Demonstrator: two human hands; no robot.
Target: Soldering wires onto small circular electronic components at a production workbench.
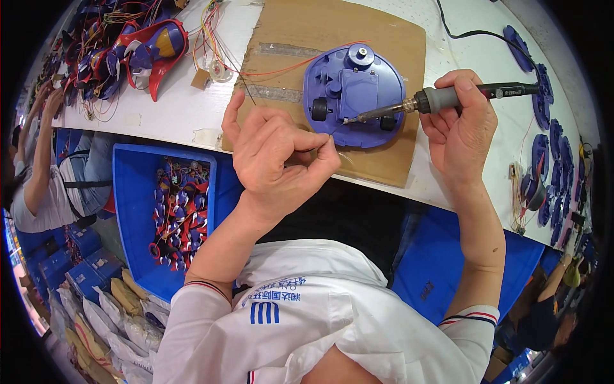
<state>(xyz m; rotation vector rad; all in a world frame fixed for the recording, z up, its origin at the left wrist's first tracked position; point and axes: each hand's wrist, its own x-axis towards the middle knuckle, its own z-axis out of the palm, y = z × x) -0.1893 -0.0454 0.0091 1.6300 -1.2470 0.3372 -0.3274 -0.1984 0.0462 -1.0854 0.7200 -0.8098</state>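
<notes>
My right hand (462, 123) grips a soldering iron (441, 99) with a grey-and-black handle. Its tip meets a purple round plastic base (377, 136) near the lower edge of a raised rectangular cover (359, 91). My left hand (275, 150) is closed in a pinch, thumb against forefinger, at the near left of the base. A thin wire (335, 130) runs from that pinch toward the iron's tip; whether it is solder or a lead I cannot tell. Small black wheels (319, 109) sit on the base, and a red wire (307, 61) reaches across its far side.
Brown cardboard (275, 29) lies under the base on a white table (211, 118). Red-and-purple toy shells (157, 54) with wires are heaped at the left. Several purple parts (541, 102) line the right edge. A blue bin (134, 192) of parts stands below; another person (48, 166) is at far left.
</notes>
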